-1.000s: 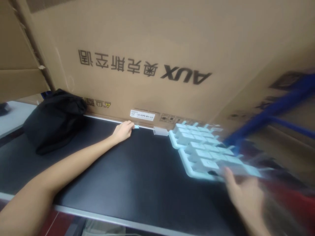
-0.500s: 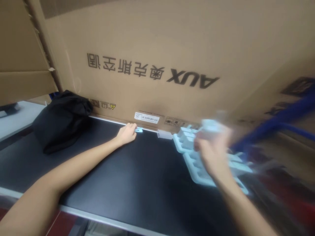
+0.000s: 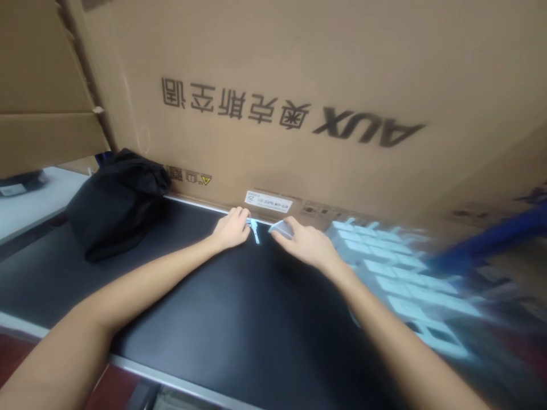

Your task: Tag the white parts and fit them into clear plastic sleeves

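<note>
Near the far edge of the black table (image 3: 205, 319), my left hand (image 3: 232, 229) is closed on a small light-blue part (image 3: 255, 229), whose narrow end points toward me. Just to its right, my right hand (image 3: 308, 242) pinches a translucent whitish piece (image 3: 282, 229) between thumb and fingers. A gap separates the two held things. To the right of my right hand, several light-blue block-like parts (image 3: 410, 273) lie in rows, smeared by motion and partly covered by my forearm.
A large cardboard box (image 3: 256, 51) stands upright along the table's far edge. On the left lies a black cloth bundle (image 3: 115, 205). A blue metal bar (image 3: 491, 233) slants at the right. A grey surface (image 3: 51, 193) is at the far left.
My right hand has moved left from the light-blue rows to beside my left hand. The blue part in my left hand now shows its narrow end pointing toward me. The camera view has shifted.
</note>
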`<control>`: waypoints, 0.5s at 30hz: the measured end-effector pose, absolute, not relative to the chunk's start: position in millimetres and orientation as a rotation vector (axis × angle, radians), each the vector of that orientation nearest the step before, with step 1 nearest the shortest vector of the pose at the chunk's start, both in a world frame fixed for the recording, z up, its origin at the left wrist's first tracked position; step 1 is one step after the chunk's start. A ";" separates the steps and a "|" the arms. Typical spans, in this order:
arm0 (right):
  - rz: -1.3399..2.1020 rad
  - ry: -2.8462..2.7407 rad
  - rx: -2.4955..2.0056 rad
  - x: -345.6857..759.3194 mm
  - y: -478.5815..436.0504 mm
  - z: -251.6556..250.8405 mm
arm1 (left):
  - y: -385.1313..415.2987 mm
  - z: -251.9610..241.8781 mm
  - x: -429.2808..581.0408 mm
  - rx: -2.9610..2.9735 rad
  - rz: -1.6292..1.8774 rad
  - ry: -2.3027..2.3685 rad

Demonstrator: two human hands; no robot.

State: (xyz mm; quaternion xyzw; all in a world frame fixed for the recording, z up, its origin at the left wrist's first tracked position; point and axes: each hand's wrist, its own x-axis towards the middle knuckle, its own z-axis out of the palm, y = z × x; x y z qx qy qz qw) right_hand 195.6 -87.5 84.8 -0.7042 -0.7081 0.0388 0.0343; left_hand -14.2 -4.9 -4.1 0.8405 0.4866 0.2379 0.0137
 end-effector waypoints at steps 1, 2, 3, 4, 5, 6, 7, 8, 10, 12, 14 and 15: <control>0.100 -2.179 -2.167 191.9 -84.4 85.3 | -5.9 -3.2 -13.9 2.631 0.746 1.503; 0.073 -2.183 -2.163 188.2 -81.2 85.8 | -6.9 -2.4 -13.8 2.641 0.753 1.494; 0.042 -2.185 -2.155 185.1 -77.7 86.7 | -7.8 -1.6 -13.8 2.645 0.765 1.492; 0.013 -2.181 -2.146 183.1 -74.2 87.7 | -8.6 -0.9 -13.9 2.640 0.780 1.499; -0.007 -2.169 -2.139 182.8 -70.9 88.7 | -9.2 -0.5 -14.2 2.631 0.795 1.511; -0.012 -2.154 -2.135 184.6 -68.0 89.4 | -9.6 -0.2 -14.5 2.617 0.810 1.526; -0.005 -2.144 -2.138 188.7 -65.6 89.5 | -9.8 -0.2 -14.9 2.607 0.822 1.532; 0.003 -2.162 -2.143 195.0 -63.9 88.5 | -9.8 -0.4 -15.2 2.606 0.829 1.524; 0.000 -2.284 -2.146 212.9 -62.7 83.4 | -9.2 -1.3 -16.0 2.637 0.815 1.452; -0.037 -2.443 -2.140 233.6 -64.9 75.4 | -7.9 -2.7 -16.7 2.714 0.780 1.309; -0.063 -2.532 -2.153 251.6 -69.6 67.1 | -6.2 -4.2 -17.2 2.822 0.720 1.122; -0.060 -2.551 -2.161 258.4 -72.1 63.5 | -5.2 -4.9 -17.3 2.874 0.684 1.033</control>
